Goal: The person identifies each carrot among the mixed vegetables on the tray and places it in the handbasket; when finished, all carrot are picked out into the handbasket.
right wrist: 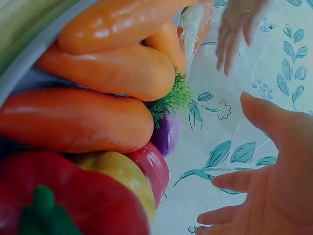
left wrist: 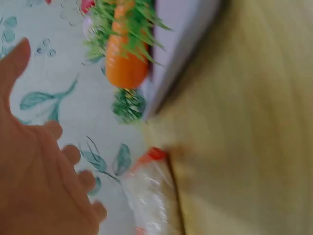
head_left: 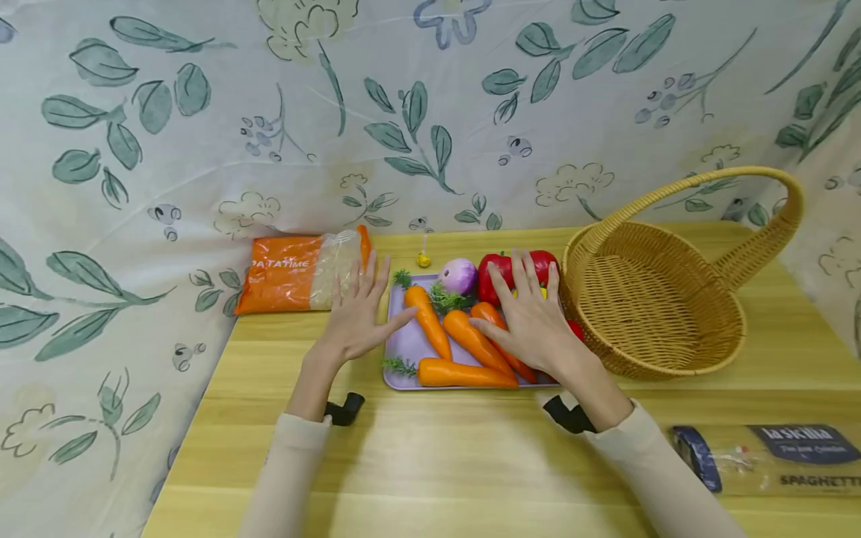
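Note:
My left hand (head_left: 359, 314), fingers spread, hovers between the left end of a lilac tray (head_left: 410, 344) and an orange and clear bag (head_left: 285, 273). Above the tray's right half is my right hand (head_left: 538, 325), its fingers also spread; neither hand grips anything. Several orange carrots (head_left: 467, 373) with green tops lie on the tray. At its back are a purple onion (head_left: 458, 276) and red bell peppers (head_left: 493, 278). In the right wrist view, a yellow pepper-like piece (right wrist: 115, 171) sits beside a red bell pepper (right wrist: 73, 196); my right hand partly hides it in the head view.
To the tray's right stands a wicker basket (head_left: 639, 306) with a tall handle. A spaghetti pack (head_left: 773, 459) lies at the front right. A small yellow trinket (head_left: 423, 260) is behind the tray, near the leaf-patterned cloth (head_left: 303, 172). Black straps (head_left: 345, 409) show at the wrists.

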`<action>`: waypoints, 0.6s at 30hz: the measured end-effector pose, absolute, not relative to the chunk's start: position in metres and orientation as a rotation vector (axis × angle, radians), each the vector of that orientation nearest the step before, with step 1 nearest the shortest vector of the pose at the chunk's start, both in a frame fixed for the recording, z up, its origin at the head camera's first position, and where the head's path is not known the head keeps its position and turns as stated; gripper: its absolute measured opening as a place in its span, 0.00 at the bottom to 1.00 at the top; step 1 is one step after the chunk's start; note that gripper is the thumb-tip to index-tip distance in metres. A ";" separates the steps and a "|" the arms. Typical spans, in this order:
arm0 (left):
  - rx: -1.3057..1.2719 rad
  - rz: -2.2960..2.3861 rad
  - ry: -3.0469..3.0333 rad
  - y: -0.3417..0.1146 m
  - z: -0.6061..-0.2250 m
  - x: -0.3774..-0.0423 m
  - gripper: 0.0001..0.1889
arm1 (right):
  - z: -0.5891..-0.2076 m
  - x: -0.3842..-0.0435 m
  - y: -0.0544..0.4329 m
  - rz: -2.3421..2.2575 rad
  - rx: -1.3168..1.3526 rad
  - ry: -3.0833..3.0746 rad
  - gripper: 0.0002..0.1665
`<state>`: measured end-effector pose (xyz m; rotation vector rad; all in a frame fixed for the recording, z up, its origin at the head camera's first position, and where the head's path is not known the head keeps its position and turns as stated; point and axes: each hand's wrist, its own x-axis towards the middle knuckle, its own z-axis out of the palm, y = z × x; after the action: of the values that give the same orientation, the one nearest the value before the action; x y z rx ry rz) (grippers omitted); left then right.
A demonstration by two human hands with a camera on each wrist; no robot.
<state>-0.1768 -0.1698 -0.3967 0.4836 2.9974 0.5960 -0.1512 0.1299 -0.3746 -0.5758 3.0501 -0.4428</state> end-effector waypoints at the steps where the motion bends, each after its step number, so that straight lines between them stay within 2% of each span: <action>1: 0.500 0.639 2.968 -0.175 -0.400 -0.177 0.52 | -0.374 -0.151 0.130 -0.452 -0.578 3.045 0.55; 9: 0.611 0.989 2.736 -0.201 -0.423 -0.171 0.55 | -0.376 -0.147 0.128 -0.464 -0.596 3.027 0.54; 18: 0.586 0.969 2.621 -0.201 -0.433 -0.158 0.62 | -0.377 -0.146 0.125 -0.458 -0.621 3.046 0.53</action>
<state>-0.1581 -0.2006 -0.4332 0.5860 2.6208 0.9693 -0.1458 0.1246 -0.3772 -0.6212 3.0463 -0.4582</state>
